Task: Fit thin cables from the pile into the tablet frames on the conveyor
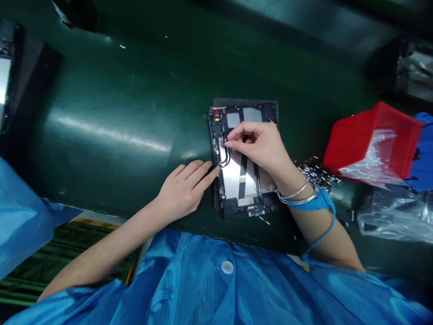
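Note:
An opened tablet-like device (233, 174) with silver plates and black strips lies on a dark pad (245, 102) at the middle of the table. My right hand (260, 144) is over its upper middle, thumb and forefinger pinched on a thin black cable (228, 158) that curves down to the device's left side. My left hand (184, 189) rests at the device's left edge, fingers extended, the forefinger tip touching the edge near the cable's lower end. Silver bangles and a blue band circle my right wrist.
The green table (128, 104) surrounds the pad. Right of my wrist are a pile of small dark parts (318, 171), a red bin (352, 140) with clear plastic inside, and clear bags (389, 216). Other devices (419, 70) stand at both sides. Blue clothing (23, 216) shows at left.

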The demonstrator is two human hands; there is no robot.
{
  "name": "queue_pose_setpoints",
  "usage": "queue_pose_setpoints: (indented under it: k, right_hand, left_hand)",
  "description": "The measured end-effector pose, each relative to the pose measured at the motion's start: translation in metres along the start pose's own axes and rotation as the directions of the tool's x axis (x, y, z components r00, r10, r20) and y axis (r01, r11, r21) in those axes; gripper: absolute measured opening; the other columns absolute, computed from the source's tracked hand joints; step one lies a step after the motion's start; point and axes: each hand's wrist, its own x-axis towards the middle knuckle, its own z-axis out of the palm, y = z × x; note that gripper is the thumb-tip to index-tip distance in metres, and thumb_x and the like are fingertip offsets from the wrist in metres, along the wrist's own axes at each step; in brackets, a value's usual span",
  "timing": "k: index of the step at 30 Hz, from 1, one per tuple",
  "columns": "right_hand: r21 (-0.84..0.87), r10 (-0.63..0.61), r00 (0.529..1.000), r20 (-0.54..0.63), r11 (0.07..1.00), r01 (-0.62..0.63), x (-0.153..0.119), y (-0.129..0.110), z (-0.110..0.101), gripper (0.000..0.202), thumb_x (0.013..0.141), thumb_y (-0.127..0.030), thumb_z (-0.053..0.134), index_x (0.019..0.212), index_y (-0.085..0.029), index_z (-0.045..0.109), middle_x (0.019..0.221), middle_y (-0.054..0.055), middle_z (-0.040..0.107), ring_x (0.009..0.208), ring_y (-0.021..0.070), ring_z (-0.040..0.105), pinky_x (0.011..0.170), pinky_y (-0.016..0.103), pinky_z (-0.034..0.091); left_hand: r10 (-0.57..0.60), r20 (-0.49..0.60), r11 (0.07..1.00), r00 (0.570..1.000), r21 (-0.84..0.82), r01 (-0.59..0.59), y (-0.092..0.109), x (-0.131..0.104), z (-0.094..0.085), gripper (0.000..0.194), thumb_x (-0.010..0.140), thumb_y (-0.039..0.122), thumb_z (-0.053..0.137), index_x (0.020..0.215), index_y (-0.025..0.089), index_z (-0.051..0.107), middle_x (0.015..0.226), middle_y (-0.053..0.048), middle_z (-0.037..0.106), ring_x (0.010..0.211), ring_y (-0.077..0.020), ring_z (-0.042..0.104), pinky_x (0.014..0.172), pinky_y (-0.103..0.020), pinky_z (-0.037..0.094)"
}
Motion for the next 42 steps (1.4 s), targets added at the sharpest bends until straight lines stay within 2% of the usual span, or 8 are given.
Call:
queue_pose_setpoints:
  k: [5,11,17,20,27,34,38,42]
  right_hand:
    - [-0.008,-0.005,1.0,0.017,1.0,0.005,0.003,-0.001,0.0,0.011,0.072,-0.024,0.073,0.069,-0.016,0.066,0.063,-0.002,0.06,0.063,0.0098,0.053,0.06,0.026,0.044]
    - [0.026,0.011,0.998,0.06,1.0,-0.012,0.0,-0.003,-0.001,0.007,0.07,-0.015,0.073,0.069,-0.017,0.066,0.062,-0.004,0.059,0.059,0.0087,0.051,0.061,0.027,0.043]
    - [0.047,0.014,1.0,-0.01,0.999,-0.013,-0.004,0.001,0.0,0.01,0.072,-0.016,0.073,0.067,-0.021,0.066,0.068,-0.002,0.063,0.061,0.0117,0.051,0.058,0.029,0.04]
    - [0.03,0.01,1.0,-0.02,1.0,-0.01,-0.004,0.001,0.0,0.009,0.073,-0.017,0.073,0.069,-0.022,0.067,0.069,-0.001,0.064,0.063,0.0127,0.053,0.058,0.029,0.041]
    - [0.01,-0.009,1.0,-0.017,1.0,0.009,-0.007,0.001,-0.001,0.01,0.072,-0.014,0.072,0.067,-0.021,0.066,0.06,-0.004,0.058,0.054,0.0091,0.044,0.055,0.027,0.039]
    - [0.029,-0.004,0.999,-0.044,1.0,0.006,-0.008,0.003,-0.004,0.011,0.069,-0.011,0.072,0.067,-0.019,0.066,0.06,-0.004,0.056,0.054,0.0082,0.041,0.053,0.026,0.034]
    - [0.032,-0.02,1.0,-0.017,0.999,0.021,-0.005,0.003,-0.004,0.011,0.069,-0.009,0.072,0.067,-0.017,0.065,0.06,-0.005,0.055,0.054,0.0068,0.04,0.054,0.025,0.034]
    - [-0.004,-0.017,1.0,-0.02,1.0,0.017,-0.003,0.003,-0.002,0.01,0.07,-0.01,0.071,0.067,-0.018,0.065,0.058,-0.006,0.053,0.055,0.0078,0.041,0.056,0.026,0.035]
  left_hand:
    - [0.014,0.014,0.999,1.0,0.03,-0.014,-0.001,-0.002,0.002,0.04,0.087,0.004,0.044,0.125,0.008,0.057,0.118,-0.015,0.066,0.105,-0.0271,0.061,0.074,-0.035,0.049]
    - [-0.009,0.011,1.0,1.0,0.014,0.009,0.0,-0.002,0.002,0.042,0.089,0.007,0.043,0.129,0.011,0.056,0.117,-0.013,0.067,0.105,-0.0256,0.061,0.076,-0.033,0.048]
    - [-0.047,0.051,0.999,0.998,-0.022,0.048,0.0,-0.005,0.004,0.051,0.089,0.007,0.042,0.14,0.011,0.046,0.122,-0.016,0.064,0.11,-0.0276,0.058,0.078,-0.036,0.047]
    - [-0.015,0.068,0.999,0.998,0.052,0.012,0.0,-0.005,0.003,0.049,0.088,0.005,0.04,0.136,0.012,0.051,0.124,-0.015,0.064,0.109,-0.0268,0.059,0.076,-0.035,0.047]
    - [0.031,-0.016,0.992,0.999,0.126,-0.029,-0.001,-0.003,0.003,0.039,0.085,0.003,0.044,0.119,0.009,0.061,0.118,-0.016,0.066,0.104,-0.0266,0.062,0.075,-0.034,0.047]
    - [0.022,0.048,0.981,0.999,0.189,-0.031,0.0,0.006,-0.003,0.036,0.087,0.005,0.043,0.114,0.015,0.063,0.114,-0.013,0.068,0.103,-0.0253,0.062,0.071,-0.033,0.045]
    - [0.021,0.053,0.992,0.998,0.126,-0.028,-0.001,0.01,-0.005,0.036,0.091,0.017,0.046,0.125,0.015,0.058,0.131,-0.015,0.059,0.115,-0.0277,0.057,0.084,-0.037,0.045]
    - [0.083,0.127,0.992,0.988,0.079,-0.093,-0.006,0.015,-0.005,0.041,0.096,0.035,0.044,0.13,0.013,0.056,0.14,-0.019,0.051,0.124,-0.0323,0.051,0.093,-0.042,0.042]
